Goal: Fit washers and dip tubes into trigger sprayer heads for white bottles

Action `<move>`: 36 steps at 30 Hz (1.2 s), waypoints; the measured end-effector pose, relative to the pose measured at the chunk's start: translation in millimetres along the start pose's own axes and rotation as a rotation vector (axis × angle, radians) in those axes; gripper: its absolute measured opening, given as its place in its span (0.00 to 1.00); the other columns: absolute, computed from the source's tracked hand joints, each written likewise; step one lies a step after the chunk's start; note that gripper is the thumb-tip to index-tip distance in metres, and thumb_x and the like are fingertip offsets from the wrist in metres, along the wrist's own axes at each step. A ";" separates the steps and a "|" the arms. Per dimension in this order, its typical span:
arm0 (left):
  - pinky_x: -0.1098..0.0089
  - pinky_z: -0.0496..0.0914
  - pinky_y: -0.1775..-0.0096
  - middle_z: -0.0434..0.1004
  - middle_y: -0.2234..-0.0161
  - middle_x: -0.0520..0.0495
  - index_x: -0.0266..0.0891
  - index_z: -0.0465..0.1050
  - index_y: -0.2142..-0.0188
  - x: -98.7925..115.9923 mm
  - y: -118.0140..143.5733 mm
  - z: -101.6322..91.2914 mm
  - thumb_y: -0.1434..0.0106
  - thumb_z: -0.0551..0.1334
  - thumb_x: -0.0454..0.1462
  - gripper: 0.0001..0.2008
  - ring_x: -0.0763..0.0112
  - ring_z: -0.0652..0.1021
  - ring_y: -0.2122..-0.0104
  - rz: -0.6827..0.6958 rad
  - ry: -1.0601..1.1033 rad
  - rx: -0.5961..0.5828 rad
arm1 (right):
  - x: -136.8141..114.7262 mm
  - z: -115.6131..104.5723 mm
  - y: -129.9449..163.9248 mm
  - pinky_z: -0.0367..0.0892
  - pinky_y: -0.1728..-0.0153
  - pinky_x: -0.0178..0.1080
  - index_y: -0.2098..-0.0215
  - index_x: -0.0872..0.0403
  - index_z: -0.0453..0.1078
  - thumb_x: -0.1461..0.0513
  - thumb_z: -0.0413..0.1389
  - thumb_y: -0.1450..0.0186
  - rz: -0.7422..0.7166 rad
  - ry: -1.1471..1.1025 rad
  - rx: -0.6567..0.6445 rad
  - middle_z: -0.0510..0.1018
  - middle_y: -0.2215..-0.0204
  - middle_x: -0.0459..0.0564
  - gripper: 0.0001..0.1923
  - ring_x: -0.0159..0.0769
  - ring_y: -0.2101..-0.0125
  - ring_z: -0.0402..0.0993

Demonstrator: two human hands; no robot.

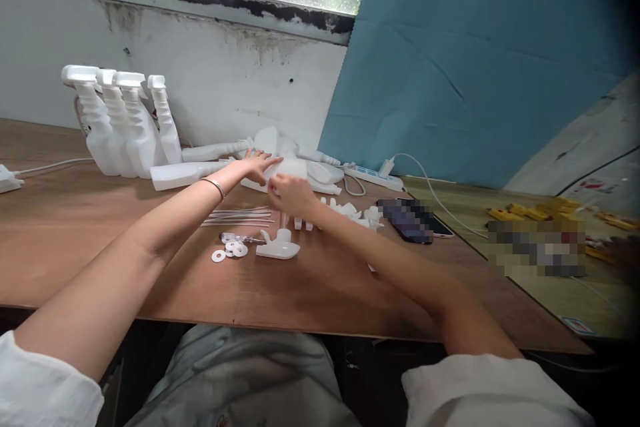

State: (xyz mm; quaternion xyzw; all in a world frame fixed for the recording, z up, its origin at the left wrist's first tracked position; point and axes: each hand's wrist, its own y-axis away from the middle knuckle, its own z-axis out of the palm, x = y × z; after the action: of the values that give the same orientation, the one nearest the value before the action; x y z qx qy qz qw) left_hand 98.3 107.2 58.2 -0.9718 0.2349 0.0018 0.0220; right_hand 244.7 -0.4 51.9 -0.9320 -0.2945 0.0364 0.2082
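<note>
My left hand [260, 165] reaches in among white plastic bottles [293, 167] lying in a heap by the wall. Its fingers are spread, and it seems to rest against one of them. Close beside it, my right hand [293, 195] has its fingers curled together at the near side of the heap; what they hold, if anything, is hidden. Nearer to me lies a white trigger spray head [279, 249]. To its left are a clear-handled screwdriver [240, 238] and several white washers [236, 249]. Thin white tubes [240, 216] lie behind these.
Several spray bottles [136, 127] with heads on stand at the left back. More small white parts [353, 212] lie right of my right hand, before two phones [407, 219]. A power strip [373, 177] with a cable runs along the wall. Yellow items [530, 212] sit far right.
</note>
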 end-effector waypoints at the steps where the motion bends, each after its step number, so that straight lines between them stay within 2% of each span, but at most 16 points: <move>1: 0.49 0.35 0.43 0.43 0.36 0.42 0.51 0.42 0.38 1.2 2.4 0.4 0.56 0.66 0.40 0.49 0.50 0.45 0.39 0.001 -0.003 -0.001 | -11.5 1.2 17.3 0.60 0.70 0.38 0.65 0.53 0.69 0.59 0.44 0.35 -0.056 -0.002 -0.019 0.74 0.67 0.53 0.13 0.40 0.67 0.70; 4: 0.49 0.35 0.43 0.41 0.36 0.41 0.50 0.41 0.37 3.1 7.5 1.6 0.56 0.65 0.44 0.50 0.51 0.45 0.38 0.007 -0.014 -0.003 | -35.9 7.2 58.7 0.61 0.69 0.40 0.68 0.53 0.69 0.52 0.46 0.37 -0.189 -0.007 -0.042 0.75 0.67 0.55 0.15 0.43 0.64 0.69; 8: 0.51 0.36 0.43 0.39 0.36 0.40 0.48 0.38 0.37 1.9 8.6 4.2 0.54 0.64 0.48 0.50 0.51 0.44 0.38 0.017 -0.027 0.006 | -44.4 15.4 81.3 0.61 0.64 0.45 0.64 0.54 0.67 0.52 0.46 0.36 -0.263 -0.016 0.021 0.76 0.67 0.56 0.15 0.45 0.64 0.68; 13: 0.50 0.35 0.43 0.37 0.35 0.40 0.48 0.38 0.37 1.1 3.9 6.2 0.53 0.63 0.52 0.49 0.49 0.43 0.38 0.024 -0.039 0.018 | -47.2 18.9 89.8 0.60 0.65 0.44 0.65 0.54 0.67 0.54 0.47 0.36 -0.276 -0.027 0.068 0.75 0.69 0.55 0.13 0.44 0.66 0.67; 22: 0.50 0.34 0.43 0.37 0.36 0.38 0.45 0.37 0.37 5.7 -1.8 7.7 0.54 0.64 0.52 0.52 0.50 0.43 0.38 0.039 -0.055 0.032 | -52.3 20.5 101.3 0.58 0.66 0.42 0.61 0.56 0.67 0.58 0.44 0.35 -0.411 -0.075 0.184 0.73 0.67 0.54 0.13 0.41 0.66 0.65; 27: 0.50 0.34 0.43 0.34 0.35 0.37 0.44 0.34 0.36 8.4 0.5 8.1 0.58 0.66 0.52 0.56 0.49 0.42 0.38 0.083 -0.079 0.049 | -51.4 20.5 102.2 0.59 0.66 0.40 0.63 0.57 0.68 0.62 0.45 0.36 -0.478 -0.091 0.278 0.74 0.67 0.52 0.11 0.39 0.66 0.64; 31: 0.50 0.35 0.43 0.33 0.36 0.34 0.40 0.31 0.36 9.0 2.2 8.5 0.58 0.66 0.51 0.58 0.51 0.42 0.38 0.102 -0.108 0.059 | -52.0 23.2 103.4 0.58 0.68 0.40 0.66 0.57 0.68 0.63 0.47 0.37 -0.520 -0.050 0.411 0.74 0.67 0.52 0.08 0.38 0.67 0.63; 36: 0.49 0.37 0.43 0.35 0.36 0.33 0.39 0.33 0.36 5.4 3.4 9.5 0.56 0.64 0.52 0.55 0.51 0.43 0.38 0.106 -0.136 0.080 | -53.8 22.3 106.6 0.57 0.71 0.39 0.70 0.57 0.67 0.63 0.50 0.39 -0.584 0.002 0.488 0.74 0.69 0.51 0.06 0.37 0.70 0.62</move>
State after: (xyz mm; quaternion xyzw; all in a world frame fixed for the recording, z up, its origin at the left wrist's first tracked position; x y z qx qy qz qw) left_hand 101.6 102.2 48.4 -0.9539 0.2840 0.0595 0.0768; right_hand 253.1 -101.4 -15.0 -0.7320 -0.5301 0.0438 0.4258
